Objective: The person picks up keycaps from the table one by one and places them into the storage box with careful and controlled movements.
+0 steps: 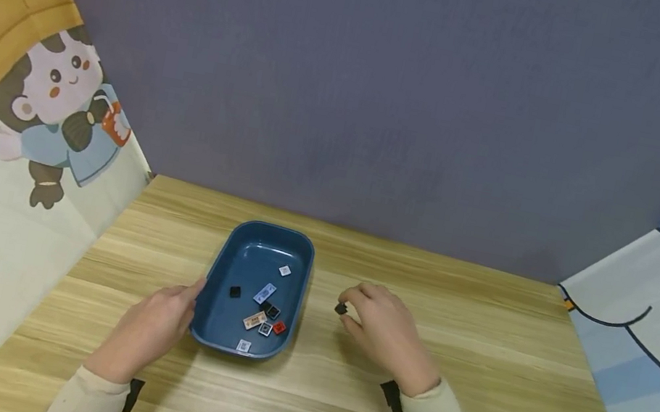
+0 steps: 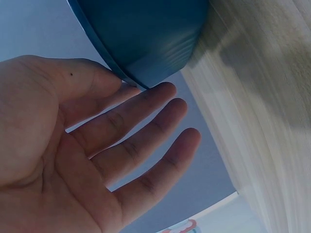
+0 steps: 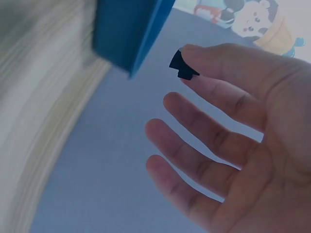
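At the left rim of a blue plastic tray [image 1: 217, 267], my left hand [image 1: 153, 326] pinches the edge between thumb and index finger. The left wrist view has the other fingers [image 2: 167, 158] extended and spread below the tray's corner. Right of the tray, my right hand [image 1: 382, 326] holds a small black plastic piece [image 3: 182, 65] above the table, between thumb and index fingertips. This piece has a flared body and a small tab; its exact kind cannot be told. Inside the tray lie several small pieces, among them a red one [image 1: 279, 327], a light-blue oblong [image 1: 264, 293] and a peach oblong [image 1: 254, 319].
The tray stands on a wood-grain table [image 1: 504, 384]. A grey-blue wall panel [image 1: 376, 96] borders the table's back. Cartoon-printed sheets flank it, one on the left [image 1: 52, 127] and another on the right [image 1: 648, 321].
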Demonstrator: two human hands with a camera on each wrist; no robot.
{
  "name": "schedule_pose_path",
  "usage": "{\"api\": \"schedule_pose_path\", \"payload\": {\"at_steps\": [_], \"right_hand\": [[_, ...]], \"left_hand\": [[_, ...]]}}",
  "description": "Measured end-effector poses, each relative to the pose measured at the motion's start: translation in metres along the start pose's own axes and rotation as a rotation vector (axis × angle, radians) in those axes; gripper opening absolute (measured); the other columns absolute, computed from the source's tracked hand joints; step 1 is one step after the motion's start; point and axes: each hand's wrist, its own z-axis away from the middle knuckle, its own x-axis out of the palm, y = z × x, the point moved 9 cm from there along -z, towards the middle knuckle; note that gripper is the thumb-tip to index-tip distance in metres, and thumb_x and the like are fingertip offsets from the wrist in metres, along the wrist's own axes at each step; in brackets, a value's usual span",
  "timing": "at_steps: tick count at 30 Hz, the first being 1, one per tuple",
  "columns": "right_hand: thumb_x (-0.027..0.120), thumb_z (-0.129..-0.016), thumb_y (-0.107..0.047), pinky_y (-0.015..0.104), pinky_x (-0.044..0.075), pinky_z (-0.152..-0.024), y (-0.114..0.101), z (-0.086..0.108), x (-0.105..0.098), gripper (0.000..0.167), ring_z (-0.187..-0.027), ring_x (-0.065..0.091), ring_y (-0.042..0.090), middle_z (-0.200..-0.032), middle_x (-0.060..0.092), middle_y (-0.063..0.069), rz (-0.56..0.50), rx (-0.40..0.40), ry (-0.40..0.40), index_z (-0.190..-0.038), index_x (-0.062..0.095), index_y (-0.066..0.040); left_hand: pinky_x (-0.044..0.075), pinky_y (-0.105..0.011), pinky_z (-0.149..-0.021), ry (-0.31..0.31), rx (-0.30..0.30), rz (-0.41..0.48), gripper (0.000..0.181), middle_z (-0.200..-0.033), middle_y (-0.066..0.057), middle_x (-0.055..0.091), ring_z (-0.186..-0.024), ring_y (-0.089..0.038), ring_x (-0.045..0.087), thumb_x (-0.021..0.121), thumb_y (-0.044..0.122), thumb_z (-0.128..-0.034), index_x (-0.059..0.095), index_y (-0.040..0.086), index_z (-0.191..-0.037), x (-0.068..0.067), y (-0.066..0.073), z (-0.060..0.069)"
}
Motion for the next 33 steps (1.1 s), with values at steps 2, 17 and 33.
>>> {"api": "schedule_pose_path", "payload": {"at_steps": [2, 17, 33], "right_hand": [[0.082, -0.085, -0.02, 0.039, 0.057, -0.082, -0.009, -0.012, -0.001, 0.023, -0.095, 0.064, 0.021, -0.105, 0.067, -0.001, -0.007, -0.021, 0.005, -0.106, 0.073, -0.016], [0.077, -0.09, -0.02, 0.037, 0.056, -0.078, -0.038, -0.051, 0.003, 0.029, -0.096, 0.064, 0.019, -0.108, 0.066, 0.001, -0.09, -0.053, -0.025, -0.117, 0.07, -0.013], [0.077, -0.09, -0.023, 0.037, 0.056, -0.086, -0.024, -0.036, -0.002, 0.03, -0.1, 0.063, 0.021, -0.108, 0.066, 0.002, -0.059, -0.022, 0.031, -0.117, 0.07, -0.011]], "left_hand": [[0.06, -0.043, -0.063, -0.003, 0.0, -0.001, 0.048, -0.103, -0.018, 0.071, -0.087, -0.031, 0.069, 0.065, -0.005, -0.0877, 0.057, -0.008, -0.135, 0.001, 0.0, 0.0], [0.061, -0.046, -0.07, -0.014, 0.014, 0.019, 0.048, -0.11, -0.02, 0.07, -0.093, -0.035, 0.069, 0.064, -0.004, -0.0888, 0.056, -0.008, -0.136, 0.004, 0.007, -0.003], [0.057, -0.053, -0.085, 0.063, 0.094, -0.106, 0.042, -0.121, -0.028, 0.063, -0.108, -0.043, 0.063, 0.064, -0.006, -0.0874, 0.059, -0.012, -0.129, -0.006, 0.025, -0.011]]}}
